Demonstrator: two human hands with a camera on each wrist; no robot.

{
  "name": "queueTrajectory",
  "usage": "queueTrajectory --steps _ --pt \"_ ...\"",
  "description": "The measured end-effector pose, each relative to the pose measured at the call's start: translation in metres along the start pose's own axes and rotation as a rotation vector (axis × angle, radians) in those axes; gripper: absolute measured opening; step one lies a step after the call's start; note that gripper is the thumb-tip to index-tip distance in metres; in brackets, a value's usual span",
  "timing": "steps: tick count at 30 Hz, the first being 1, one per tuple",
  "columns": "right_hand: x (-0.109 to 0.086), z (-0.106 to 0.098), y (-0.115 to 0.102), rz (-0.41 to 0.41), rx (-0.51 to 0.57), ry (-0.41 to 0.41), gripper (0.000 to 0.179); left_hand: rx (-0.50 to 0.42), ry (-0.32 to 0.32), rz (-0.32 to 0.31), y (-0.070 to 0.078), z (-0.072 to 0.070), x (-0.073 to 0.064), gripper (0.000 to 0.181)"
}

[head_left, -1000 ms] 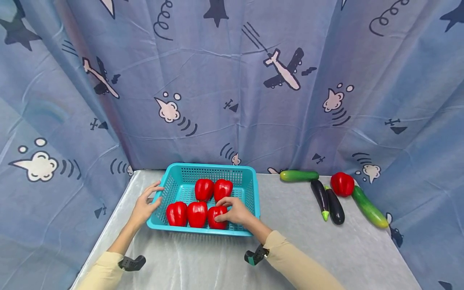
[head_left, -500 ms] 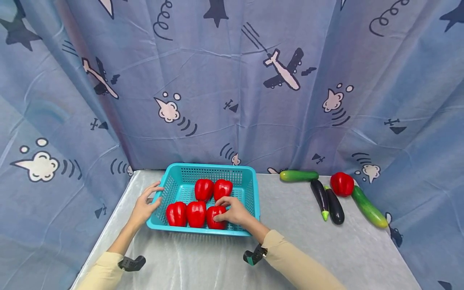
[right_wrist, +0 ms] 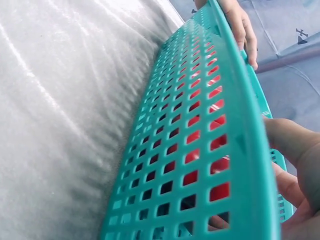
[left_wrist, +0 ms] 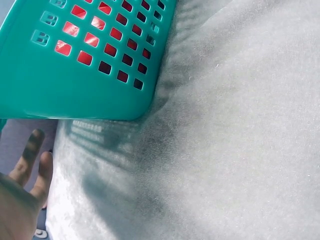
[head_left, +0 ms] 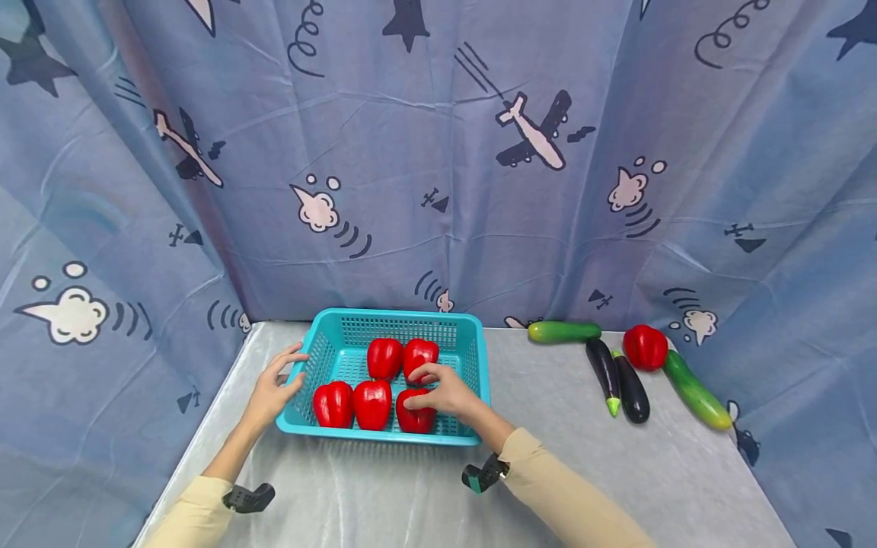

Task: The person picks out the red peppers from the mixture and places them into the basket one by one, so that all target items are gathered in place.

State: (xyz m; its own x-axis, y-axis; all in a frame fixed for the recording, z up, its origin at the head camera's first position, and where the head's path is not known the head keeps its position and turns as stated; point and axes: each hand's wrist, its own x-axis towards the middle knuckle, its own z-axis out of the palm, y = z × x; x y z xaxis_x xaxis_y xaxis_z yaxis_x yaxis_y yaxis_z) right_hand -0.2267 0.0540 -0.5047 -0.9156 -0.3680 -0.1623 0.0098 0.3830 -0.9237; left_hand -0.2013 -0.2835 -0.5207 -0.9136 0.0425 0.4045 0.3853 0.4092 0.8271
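In the head view, several red bell peppers lie in a turquoise plastic basket: two behind, the others in a front row. My right hand is over the basket's right part, thumb across the front-right bell pepper and fingers spread above it, overlapping the back-right bell pepper. The right wrist view shows this hand's thumb above the rim, its fingers partly hidden. At the basket's left end is my left hand, fingers extended, fingertips right at the rim; its spread fingers show in the left wrist view.
Right of the basket on the pale cloth-covered table lie a green cucumber, two eggplants, another red bell pepper and a larger cucumber. A blue printed curtain hangs behind and at both sides.
The front-right bell pepper has shifted slightly right, away from its neighbour. My right hand has moved a little up and back, its fingers lifting off the pepper's top. The left hand stays put.
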Motion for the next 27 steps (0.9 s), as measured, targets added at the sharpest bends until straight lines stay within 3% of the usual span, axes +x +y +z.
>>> queueTrajectory --steps 6,9,11,20,27 --pt "0.0 -0.005 -0.003 0.009 0.015 -0.011 0.045 0.012 -0.002 -0.031 -0.024 0.001 0.0 0.032" --pt "0.0 -0.008 -0.004 0.012 0.019 -0.015 0.045 0.019 -0.007 -0.044 -0.026 0.001 0.0 0.033" --pt "0.0 -0.011 -0.006 0.011 0.017 -0.014 0.046 0.016 -0.006 -0.047 -0.023 0.001 0.0 0.033" --pt "-0.003 -0.031 -0.011 -0.013 0.056 -0.036 0.044 0.014 -0.023 -0.038 0.019 -0.002 0.001 0.03" --pt "-0.011 -0.056 -0.018 -0.055 0.088 -0.156 0.038 0.034 -0.03 -0.043 0.021 -0.003 0.0 0.03"
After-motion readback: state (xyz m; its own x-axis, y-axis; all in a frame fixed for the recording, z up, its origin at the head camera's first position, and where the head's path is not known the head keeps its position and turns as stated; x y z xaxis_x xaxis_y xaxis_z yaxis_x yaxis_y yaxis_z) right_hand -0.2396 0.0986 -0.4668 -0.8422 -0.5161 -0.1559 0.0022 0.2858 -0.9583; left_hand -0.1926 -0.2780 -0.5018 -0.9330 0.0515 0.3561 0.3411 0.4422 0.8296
